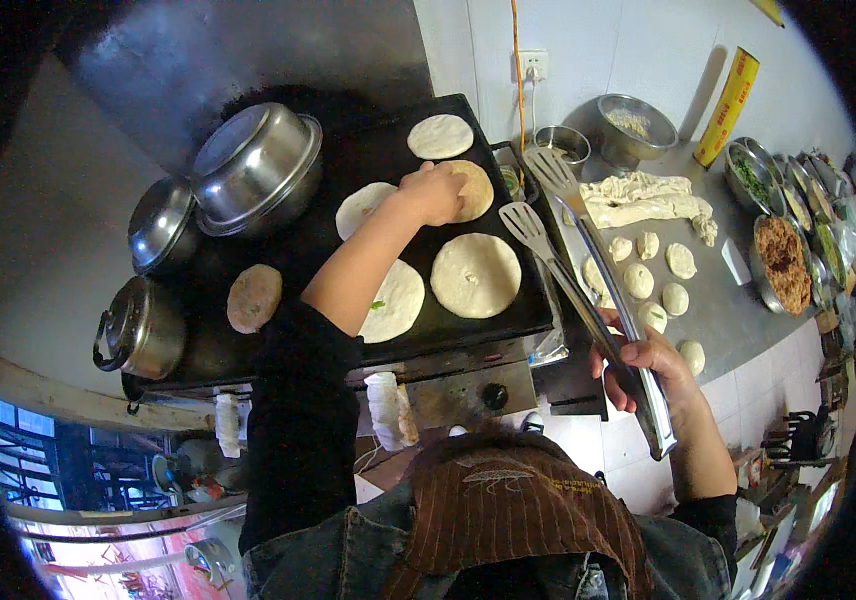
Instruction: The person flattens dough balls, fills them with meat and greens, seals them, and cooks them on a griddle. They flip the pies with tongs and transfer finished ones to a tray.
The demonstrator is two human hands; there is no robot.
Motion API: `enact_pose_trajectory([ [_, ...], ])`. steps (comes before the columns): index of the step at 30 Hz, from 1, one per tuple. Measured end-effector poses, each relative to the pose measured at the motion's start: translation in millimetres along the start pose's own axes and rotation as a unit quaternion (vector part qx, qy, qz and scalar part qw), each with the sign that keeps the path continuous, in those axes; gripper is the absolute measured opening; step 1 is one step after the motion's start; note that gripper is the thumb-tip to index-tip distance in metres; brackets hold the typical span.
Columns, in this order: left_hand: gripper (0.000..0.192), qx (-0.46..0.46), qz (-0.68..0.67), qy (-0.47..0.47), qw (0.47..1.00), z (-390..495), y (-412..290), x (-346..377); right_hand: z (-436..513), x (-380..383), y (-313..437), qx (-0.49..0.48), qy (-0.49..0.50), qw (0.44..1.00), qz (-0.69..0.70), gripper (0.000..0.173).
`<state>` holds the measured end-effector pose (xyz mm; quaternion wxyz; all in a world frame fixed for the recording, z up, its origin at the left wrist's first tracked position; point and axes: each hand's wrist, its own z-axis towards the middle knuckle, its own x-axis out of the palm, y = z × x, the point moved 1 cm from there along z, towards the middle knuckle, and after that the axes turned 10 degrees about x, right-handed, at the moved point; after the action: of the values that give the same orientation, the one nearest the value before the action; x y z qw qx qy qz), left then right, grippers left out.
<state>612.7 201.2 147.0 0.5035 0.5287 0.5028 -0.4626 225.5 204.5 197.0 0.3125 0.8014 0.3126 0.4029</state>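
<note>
My left hand (432, 193) reaches over a black griddle (300, 262), its fingers on the edge of a lightly browned flatbread (475, 192); whether they grip it I cannot tell. A pale flatbread (441, 136) lies behind it, another (360, 208) shows partly under my forearm, and a larger one (475, 275) lies nearer me. Beside that, a pale flatbread (396, 304) bears a green spot. A browned flatbread (255, 298) lies at the griddle's left. My right hand (642, 360) holds metal tongs (608, 292) with slotted ends, raised at the griddle's right edge.
Upturned steel bowls (259, 172) and a lidded pot (144, 328) stand at the griddle's left. On the steel counter (720, 307) are dough balls (638, 280), a long piece of dough (645, 206), a scraper (735, 262), and bowls of brown filling (782, 266) and chopped greens (749, 176).
</note>
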Motion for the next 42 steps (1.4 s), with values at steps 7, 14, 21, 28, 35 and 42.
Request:
enact_pose_trajectory([
  [7,0.032,-0.037,-0.047,-0.088,0.994,-3.9,-29.8,-26.5,-7.9,-47.5,12.6,-0.032,0.012,0.999,-0.002,0.083],
  [14,0.033,0.027,-0.415,-0.013,0.909,-65.1,-150.6,-69.4,29.9,-71.0,21.4,-0.143,-0.007,0.987,-0.067,0.084],
  [21,0.083,-0.068,-0.558,-0.167,0.81,-106.5,-258.1,-37.6,79.5,-51.7,-11.7,-0.178,0.153,0.972,-0.021,0.069],
  [28,0.071,-0.271,-0.452,-0.223,0.82,-144.7,-308.7,-9.6,75.7,-38.7,-58.9,-0.253,0.234,0.915,-0.21,0.074],
  [35,0.055,-0.391,-0.456,-0.352,0.718,-218.9,-383.0,23.3,45.2,-41.3,-96.4,-0.197,0.345,0.876,-0.273,0.08],
  [42,0.034,-0.659,-0.381,-0.55,0.343,-348.7,-551.8,119.7,6.5,-60.5,-175.1,-0.045,0.355,0.888,-0.288,0.069],
])
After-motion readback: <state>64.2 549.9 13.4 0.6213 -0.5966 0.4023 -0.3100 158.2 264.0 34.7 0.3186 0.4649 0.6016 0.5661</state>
